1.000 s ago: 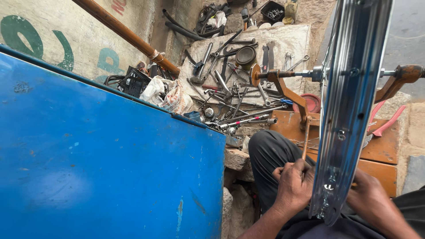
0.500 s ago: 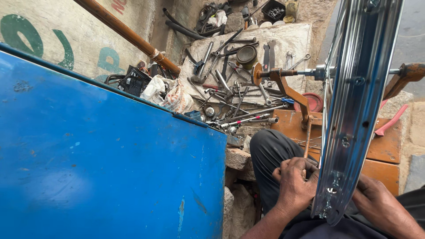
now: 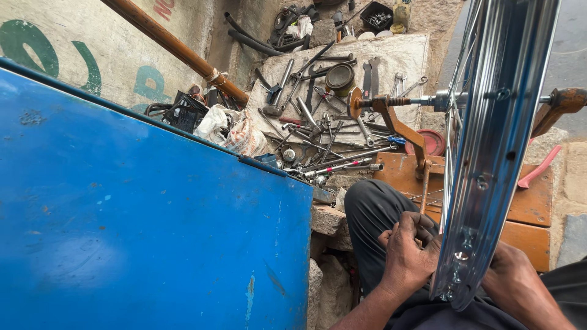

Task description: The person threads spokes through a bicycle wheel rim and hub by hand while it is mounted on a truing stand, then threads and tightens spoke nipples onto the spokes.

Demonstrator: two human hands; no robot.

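Both hands, left hand (image 3: 408, 256) and right hand (image 3: 520, 284), flank the wheel rim (image 3: 495, 159) (grips unclear).

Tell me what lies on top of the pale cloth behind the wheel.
On the pale cloth lie scattered wrenches, rods and a round dark tin. The wheel rim and its stand cover the cloth's right edge.

A dirty white cloth sheet (image 3: 400, 58) spread on the ground fills the upper centre of the frame, strewn with loose steel wrenches and spanners (image 3: 318, 125) and a round dark metal tin (image 3: 340, 77).
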